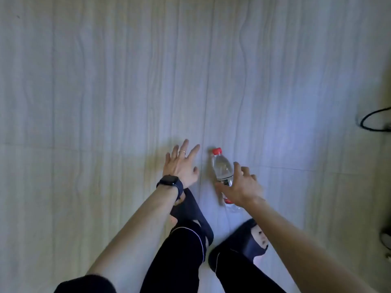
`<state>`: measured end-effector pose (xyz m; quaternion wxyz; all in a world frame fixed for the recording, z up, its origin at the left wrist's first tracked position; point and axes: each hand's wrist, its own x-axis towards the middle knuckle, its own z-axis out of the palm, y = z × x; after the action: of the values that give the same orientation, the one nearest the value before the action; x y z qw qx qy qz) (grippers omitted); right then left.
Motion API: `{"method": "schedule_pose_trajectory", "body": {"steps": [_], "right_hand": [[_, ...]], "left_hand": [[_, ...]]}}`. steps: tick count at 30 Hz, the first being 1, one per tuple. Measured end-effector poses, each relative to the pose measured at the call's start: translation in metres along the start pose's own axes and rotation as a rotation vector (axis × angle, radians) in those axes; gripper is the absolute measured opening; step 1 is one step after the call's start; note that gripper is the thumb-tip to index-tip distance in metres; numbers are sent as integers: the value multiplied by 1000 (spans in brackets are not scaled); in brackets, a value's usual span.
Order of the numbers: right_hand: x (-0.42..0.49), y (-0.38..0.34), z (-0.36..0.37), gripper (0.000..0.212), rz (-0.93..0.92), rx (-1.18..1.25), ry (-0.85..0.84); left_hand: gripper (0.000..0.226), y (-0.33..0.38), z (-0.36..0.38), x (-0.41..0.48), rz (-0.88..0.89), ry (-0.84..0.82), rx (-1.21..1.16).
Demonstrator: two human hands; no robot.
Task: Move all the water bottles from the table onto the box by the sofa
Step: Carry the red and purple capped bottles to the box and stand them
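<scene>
A clear water bottle [222, 169] with a red cap and a red label lies on the pale wood-pattern floor, cap pointing away from me. My right hand [241, 186] is over its lower half. The fingers are spread, the thumb is on the bottle's left side, and they are not wrapped round it. The bottle's base shows just below my wrist. My left hand [183, 166], with a ring and a dark watch on the wrist, is held out to the left of the bottle with its fingers spread and holds nothing. No table, box or sofa is in view.
My legs in dark trousers and my feet in dark slippers [251, 240] stand just behind the bottle. A black cable [369, 119] loops on the floor at the right edge. A small pale object [386, 240] sits at the lower right edge.
</scene>
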<state>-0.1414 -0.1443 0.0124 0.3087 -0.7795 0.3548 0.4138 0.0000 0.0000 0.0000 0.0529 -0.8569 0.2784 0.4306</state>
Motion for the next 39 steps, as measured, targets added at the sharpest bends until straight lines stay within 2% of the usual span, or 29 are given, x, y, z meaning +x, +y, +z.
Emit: {"method": "schedule_pose_trajectory", "body": {"steps": [3,6,8,10,14,17,19,21,25,29,32,37,39], "right_hand": [[25,0,21,88,24,-85,-5],[35,5,30,73,46,-50,-52],[31,8,25,61,44,-7,-42],[15,8,8,58,36,40,-7],[-62,-4,-59,67,-20,107,52],[-143,-24,-130,72,-86,195,127],[-205,-43,-183,77,-122,239,194],[-270,-61,-236,78,-163,277,252],[-400,-95,-337,80,-231,317,351],[-512,-122,-419,84,-293,349,445],[-576,-133,-458,75,-315,438,504],[-644,-147,-488,54,-363,607,601],[-654,-155,-493,55,-403,651,637]], "left_hand": [[73,-11,25,23,-4,-27,58],[66,-20,37,31,-8,-113,58],[64,-22,26,29,-1,-184,33],[60,-17,1,20,-14,-232,-30],[49,10,-75,-38,-69,-176,-290],[42,43,-148,-109,-96,-116,-729],[45,67,-205,-161,-47,-86,-940],[52,89,-265,-216,50,-64,-1032],[56,123,-394,-321,197,-23,-1121],[58,152,-502,-413,361,32,-1050],[65,175,-554,-473,449,154,-990],[54,192,-605,-530,574,254,-1016],[53,193,-620,-537,606,287,-991]]}}
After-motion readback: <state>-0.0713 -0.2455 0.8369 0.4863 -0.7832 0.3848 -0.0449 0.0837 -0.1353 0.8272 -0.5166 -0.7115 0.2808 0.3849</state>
